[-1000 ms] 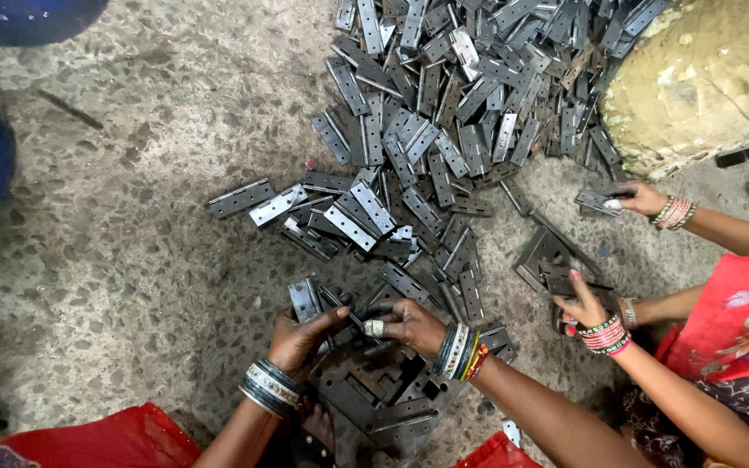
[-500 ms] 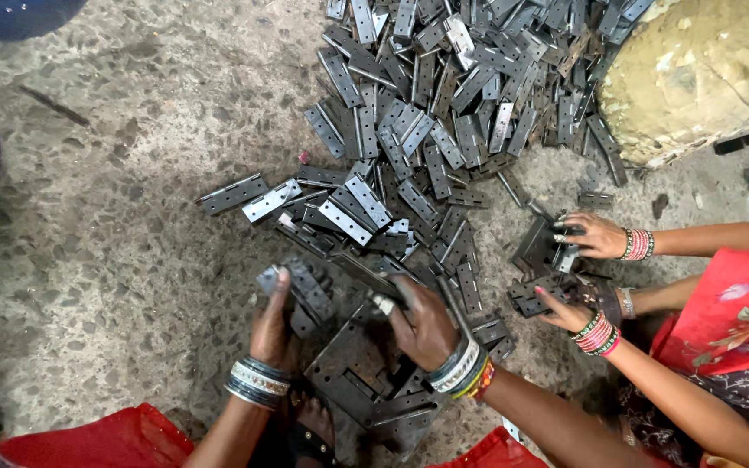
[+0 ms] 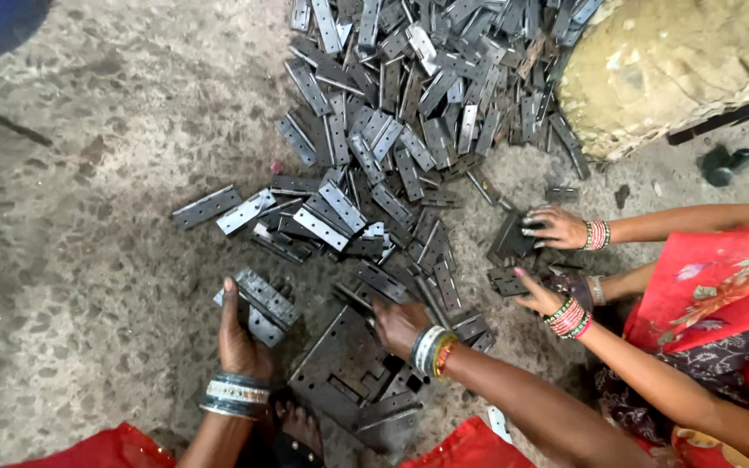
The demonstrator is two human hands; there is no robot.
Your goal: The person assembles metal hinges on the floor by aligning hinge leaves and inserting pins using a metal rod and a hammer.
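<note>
A: What was the status of the 2 hands?

B: The left hand (image 3: 243,334) was closed around a small stack of hinge plates (image 3: 259,305), held on edge just above the concrete floor (image 3: 88,260). The right hand (image 3: 399,322) lay fingers-down on the flat steel jig (image 3: 348,373) between the knees; whether it pinched a plate there could not be told.

A: Which step was in hand?

B: By appearance, gathering and squaring loose plates beside the jig. The main pile of hinge plates (image 3: 409,104) lay well apart, farther out on the floor.

A: What did the next move call for?

B: A firm grip to keep the stack aligned, and a clear jig face.

A: Anyone else nearby?

B: A co-worker's 2 hands (image 3: 556,227) sorted plates at the right.
</note>
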